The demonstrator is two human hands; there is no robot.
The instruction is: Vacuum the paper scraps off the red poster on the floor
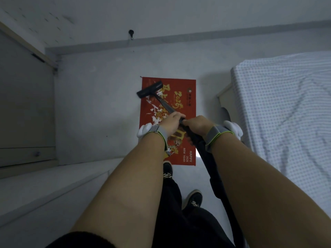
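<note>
A red poster (188,104) with gold lettering lies flat on the grey floor ahead of me. White paper scraps (155,117) are scattered over its left half. A black vacuum cleaner (211,163) runs from my body down to the poster. Its floor head (150,89) rests on the poster's far left corner, partly over the edge. My left hand (172,122) grips the wand. My right hand (198,125) grips the handle just behind it. Both wrists wear grey straps with white devices.
A bed (286,108) with a checked sheet fills the right side, its wooden frame close to the poster. A cabinet door (26,104) stands at the left. The wall with a baseboard and a black door stop (131,34) lies beyond. My shoes (192,199) stand at the poster's near edge.
</note>
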